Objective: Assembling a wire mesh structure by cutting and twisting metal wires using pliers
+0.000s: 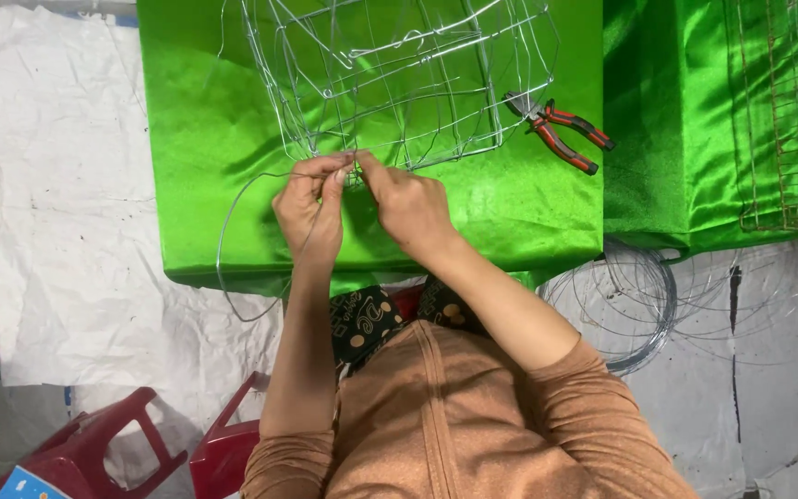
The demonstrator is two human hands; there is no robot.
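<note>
A rounded wire frame (399, 74) made of thin silvery wire lies on a table draped in bright green cloth (205, 139). My left hand (311, 203) and my right hand (408, 203) meet at the frame's near lower edge, fingers pinched on the wire there. A long loose strand of wire (228, 249) curves from my left hand down over the table's front edge. Red-handled pliers (561, 129) lie on the cloth to the right of the frame, apart from both hands.
A second green-draped table (676, 120) at the right carries a rusty wire mesh panel (787, 111). Coils of wire (630, 296) lie on the white floor covering below it. Red plastic stools (103, 444) stand at lower left, near my knees.
</note>
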